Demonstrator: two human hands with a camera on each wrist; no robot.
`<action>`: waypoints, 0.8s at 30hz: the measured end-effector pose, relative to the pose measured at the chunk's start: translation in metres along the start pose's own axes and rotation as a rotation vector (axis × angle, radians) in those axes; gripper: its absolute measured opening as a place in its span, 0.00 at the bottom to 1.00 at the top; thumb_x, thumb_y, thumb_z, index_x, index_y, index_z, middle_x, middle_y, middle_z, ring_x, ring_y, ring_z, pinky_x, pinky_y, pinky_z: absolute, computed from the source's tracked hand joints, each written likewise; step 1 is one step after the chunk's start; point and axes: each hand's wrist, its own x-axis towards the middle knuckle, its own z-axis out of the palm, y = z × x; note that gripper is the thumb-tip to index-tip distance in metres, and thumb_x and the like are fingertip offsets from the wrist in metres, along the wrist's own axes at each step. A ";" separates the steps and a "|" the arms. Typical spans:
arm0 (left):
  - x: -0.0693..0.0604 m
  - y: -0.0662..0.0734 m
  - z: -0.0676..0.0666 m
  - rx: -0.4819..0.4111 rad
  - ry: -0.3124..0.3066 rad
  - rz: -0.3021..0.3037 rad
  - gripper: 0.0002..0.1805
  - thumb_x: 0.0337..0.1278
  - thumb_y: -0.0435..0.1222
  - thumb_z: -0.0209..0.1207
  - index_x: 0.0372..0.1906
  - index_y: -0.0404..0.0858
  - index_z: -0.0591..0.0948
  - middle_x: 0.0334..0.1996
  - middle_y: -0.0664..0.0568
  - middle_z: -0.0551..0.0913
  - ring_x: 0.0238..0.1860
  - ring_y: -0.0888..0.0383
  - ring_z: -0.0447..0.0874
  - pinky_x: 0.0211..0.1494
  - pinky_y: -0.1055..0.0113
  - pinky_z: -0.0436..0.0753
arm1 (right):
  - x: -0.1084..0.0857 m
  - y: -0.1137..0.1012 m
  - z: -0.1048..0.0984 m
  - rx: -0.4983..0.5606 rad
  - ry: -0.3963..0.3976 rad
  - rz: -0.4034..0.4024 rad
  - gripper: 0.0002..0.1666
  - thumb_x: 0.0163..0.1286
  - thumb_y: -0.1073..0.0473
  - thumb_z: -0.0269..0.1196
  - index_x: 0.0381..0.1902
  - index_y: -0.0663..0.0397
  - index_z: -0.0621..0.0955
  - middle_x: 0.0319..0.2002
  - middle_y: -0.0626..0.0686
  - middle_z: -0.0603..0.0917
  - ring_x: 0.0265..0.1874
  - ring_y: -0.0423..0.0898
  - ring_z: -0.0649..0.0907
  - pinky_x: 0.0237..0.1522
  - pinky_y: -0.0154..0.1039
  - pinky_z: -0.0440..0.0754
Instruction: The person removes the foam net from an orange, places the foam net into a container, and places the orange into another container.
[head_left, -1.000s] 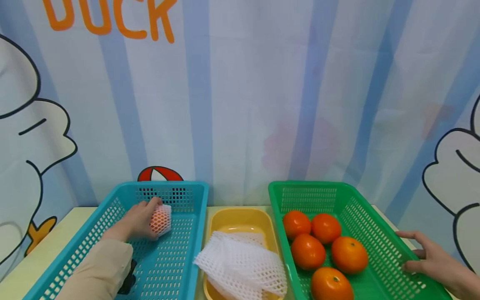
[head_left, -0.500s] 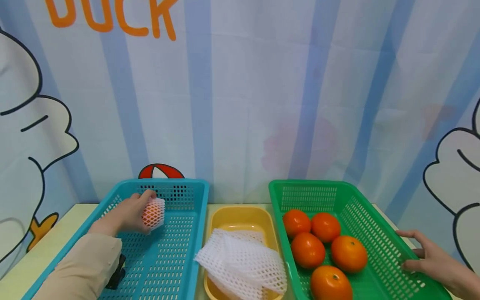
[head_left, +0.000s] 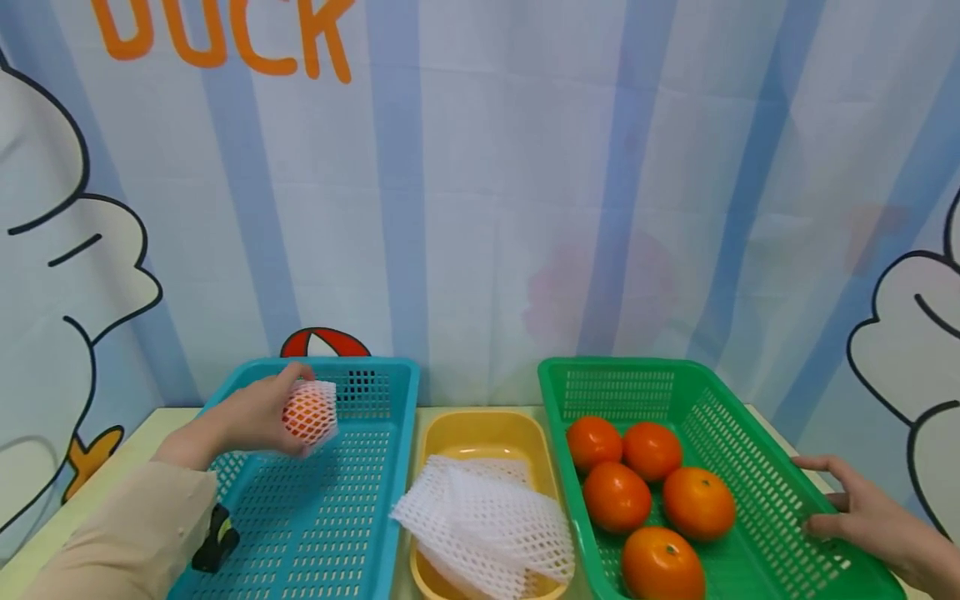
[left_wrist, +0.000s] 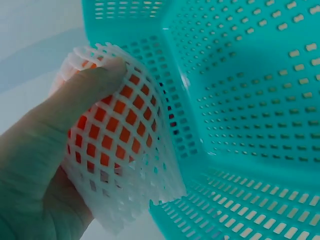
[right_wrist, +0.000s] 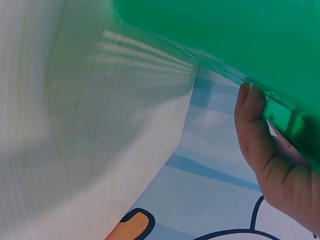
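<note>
My left hand (head_left: 258,414) grips an orange in a white foam net sleeve (head_left: 310,414) above the blue basket (head_left: 322,500). In the left wrist view, the thumb presses on the netting (left_wrist: 122,130) and the sleeve's loose end hangs past the fruit. My right hand (head_left: 862,512) holds the side rim of the green basket (head_left: 765,467), thumb inside and fingers outside. The right wrist view shows curled fingers (right_wrist: 255,120) under that rim. Several bare oranges (head_left: 699,504) lie in the green basket, mostly toward its left side.
Between the baskets stands a yellow tray (head_left: 480,429) with white foam net sleeves (head_left: 487,525) heaped in it, hanging over its rim. A striped curtain (head_left: 487,208) with cartoon prints hangs behind the pale table (head_left: 161,421).
My left hand has lifted the netted orange a little and shifted slightly left, the forearm swinging left too. My right hand stays on the green basket's rim.
</note>
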 end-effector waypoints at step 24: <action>-0.012 0.031 -0.018 0.001 0.053 0.099 0.44 0.33 0.42 0.74 0.57 0.38 0.62 0.42 0.43 0.75 0.31 0.55 0.74 0.26 0.67 0.75 | 0.001 0.000 0.001 -0.013 0.032 0.007 0.49 0.59 0.75 0.52 0.66 0.73 0.33 0.35 0.61 0.79 0.32 0.62 0.83 0.33 0.55 0.81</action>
